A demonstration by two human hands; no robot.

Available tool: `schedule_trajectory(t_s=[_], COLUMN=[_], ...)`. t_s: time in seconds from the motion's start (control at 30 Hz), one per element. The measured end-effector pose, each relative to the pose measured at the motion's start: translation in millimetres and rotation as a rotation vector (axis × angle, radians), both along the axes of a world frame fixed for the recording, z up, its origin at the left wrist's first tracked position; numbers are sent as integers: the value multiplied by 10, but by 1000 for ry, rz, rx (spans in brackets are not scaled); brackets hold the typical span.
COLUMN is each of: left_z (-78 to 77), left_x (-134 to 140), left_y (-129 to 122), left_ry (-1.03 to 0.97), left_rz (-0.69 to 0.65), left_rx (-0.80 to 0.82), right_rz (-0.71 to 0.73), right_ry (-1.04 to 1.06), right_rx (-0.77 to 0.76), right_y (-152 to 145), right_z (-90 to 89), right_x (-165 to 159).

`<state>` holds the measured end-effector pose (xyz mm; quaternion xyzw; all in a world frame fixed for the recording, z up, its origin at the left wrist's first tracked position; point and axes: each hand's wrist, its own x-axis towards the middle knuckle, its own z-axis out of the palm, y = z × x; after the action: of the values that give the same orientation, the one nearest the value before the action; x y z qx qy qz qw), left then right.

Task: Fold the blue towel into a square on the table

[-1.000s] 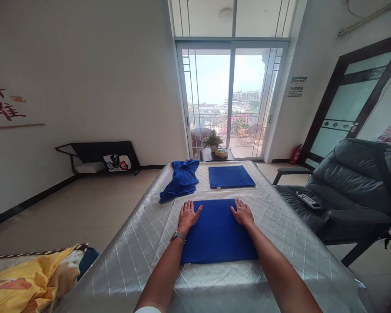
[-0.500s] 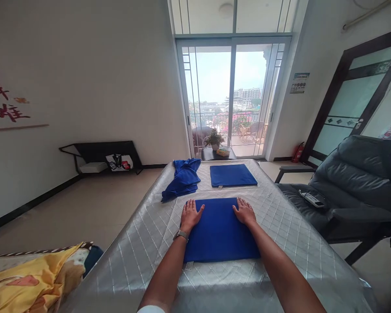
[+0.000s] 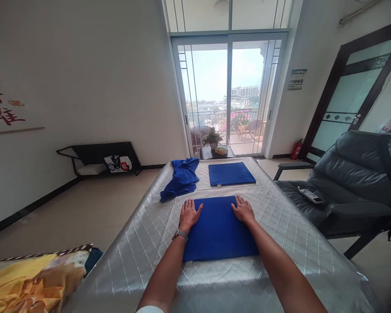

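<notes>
A flat blue cloth piece [image 3: 220, 232], roughly rectangular with a small white tag at its near left corner, lies in front of me on the silver quilted cover [image 3: 133, 252]. My left hand [image 3: 189, 214] rests palm down on its far left corner, fingers stretched out. On the far right corner my right hand [image 3: 243, 209] lies flat too, thumb spread inward. Neither hand grasps anything. Farther back sits a second flat blue rectangle [image 3: 232, 173], also tagged. To its left is a crumpled blue cloth [image 3: 181, 179].
A dark padded armchair [image 3: 355, 182] with a white power strip [image 3: 310, 194] on its seat stands at the right. Yellow fabric [image 3: 26, 282] lies at the lower left. Beyond the covered surface are a small table with a potted plant [image 3: 213, 138] and a glass sliding door [image 3: 208, 87].
The whole view has shifted slightly. Both hands stay flat on the same corners of the blue cloth piece, and the cloths have not moved.
</notes>
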<state>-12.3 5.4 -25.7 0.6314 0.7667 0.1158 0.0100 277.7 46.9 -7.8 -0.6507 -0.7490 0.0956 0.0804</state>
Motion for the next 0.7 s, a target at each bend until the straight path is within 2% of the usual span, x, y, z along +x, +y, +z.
schedule_trajectory(t_s=[0.27,0.43,0.53,0.7], left_z=[15,93,163,220], left_x=[1,84,359,1207], left_y=[-1,15,55,175], left_ry=[12,8,-13,-70], left_rz=[3,17,-64,-338], left_rx=[-7,41,100,150], right_rz=[4,-12,-16,2], right_ry=[20,26,12,-32], right_rx=[4,14,18,30], right_y=[1,4,1,-13], right_z=[-9,-11,4,7], right_x=[7,0,-8,-4])
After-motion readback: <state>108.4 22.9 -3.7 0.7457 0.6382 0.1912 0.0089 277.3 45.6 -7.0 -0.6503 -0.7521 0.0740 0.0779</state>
